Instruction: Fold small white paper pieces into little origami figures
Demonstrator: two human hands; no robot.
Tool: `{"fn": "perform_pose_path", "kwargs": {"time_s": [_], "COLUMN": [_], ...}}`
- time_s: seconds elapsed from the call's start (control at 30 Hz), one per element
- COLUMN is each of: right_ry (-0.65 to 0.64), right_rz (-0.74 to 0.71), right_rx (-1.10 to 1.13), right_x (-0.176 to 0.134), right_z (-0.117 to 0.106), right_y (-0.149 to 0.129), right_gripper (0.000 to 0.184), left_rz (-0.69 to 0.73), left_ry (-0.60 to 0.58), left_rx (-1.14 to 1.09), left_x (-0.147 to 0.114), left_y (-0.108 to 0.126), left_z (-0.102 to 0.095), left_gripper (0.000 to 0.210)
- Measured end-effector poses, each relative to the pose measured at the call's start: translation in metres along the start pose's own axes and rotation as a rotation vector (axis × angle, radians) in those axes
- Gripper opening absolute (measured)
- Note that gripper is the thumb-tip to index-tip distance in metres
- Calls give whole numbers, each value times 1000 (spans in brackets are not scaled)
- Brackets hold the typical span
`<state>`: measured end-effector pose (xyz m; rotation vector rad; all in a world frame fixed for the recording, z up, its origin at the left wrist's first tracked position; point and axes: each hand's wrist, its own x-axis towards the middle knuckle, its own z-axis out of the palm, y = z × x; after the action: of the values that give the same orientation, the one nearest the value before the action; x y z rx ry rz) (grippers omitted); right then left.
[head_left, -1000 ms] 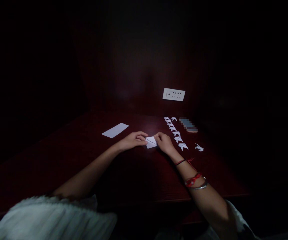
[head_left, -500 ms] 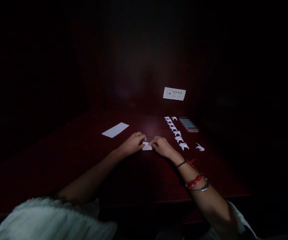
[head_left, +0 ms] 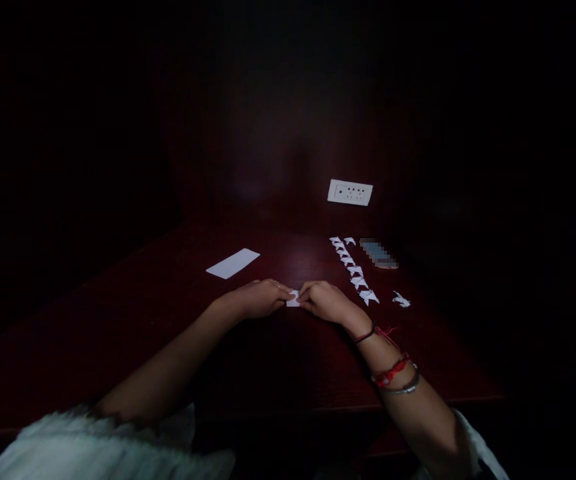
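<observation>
Between my hands, low on the dark red table, is a small folded piece of white paper. My left hand has its fingers closed at the paper's left edge. From the other side my right hand pinches the paper's right edge, its fingers bent. The fingers cover much of the paper, so its fold lines cannot be made out. To the right of my right hand runs a slanting row of small folded white paper pieces, with one more folded piece beside its far end.
A flat white paper sheet lies on the table at the left. A pixelated phone-like object and a crumpled white paper scrap lie at the right. A white power socket is on the back wall. Surroundings are dark.
My left hand's fingers have flattened and pressed down on the paper's left side. The right hand keeps its pinch at the other edge. The whole view has shifted slightly.
</observation>
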<state>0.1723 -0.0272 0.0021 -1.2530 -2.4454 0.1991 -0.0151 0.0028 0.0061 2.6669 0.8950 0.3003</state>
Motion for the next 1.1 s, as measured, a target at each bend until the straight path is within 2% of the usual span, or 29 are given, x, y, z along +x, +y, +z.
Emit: {"fn": "perform_pose_path", "kwargs": {"time_s": [0.27, 0.53, 0.67, 0.8, 0.9, 1.0, 1.1], "right_ry": [-65, -74, -83, -93, -37, 5, -38], "right_rz": [-67, -95, -62, -9, 3, -43, -79], "right_rx": [58, 7, 19, 24, -23, -49, -41], "right_x": [-1, -1, -2, -4, -5, -4, -2], "right_z": [-5, -8, -12, -13, -12, -9, -7], "right_y": [8, 11, 9, 12, 15, 16, 17], "right_gripper": [18, 17, 15, 15, 17, 22, 24], "left_rz": [-144, -143, -133, -152, -118, -111, -143], "left_ry": [-56, -28, -21, -46, -52, -97, -137], "left_rx": [140, 190, 255, 323, 352, 323, 300], "left_x": [-5, -2, 0, 1, 0, 0, 0], "left_y": [14, 18, 19, 23, 24, 23, 23], "left_z": [-2, 1, 3, 3, 3, 4, 4], "left_gripper": [46, 46, 46, 47, 46, 50, 51]}}
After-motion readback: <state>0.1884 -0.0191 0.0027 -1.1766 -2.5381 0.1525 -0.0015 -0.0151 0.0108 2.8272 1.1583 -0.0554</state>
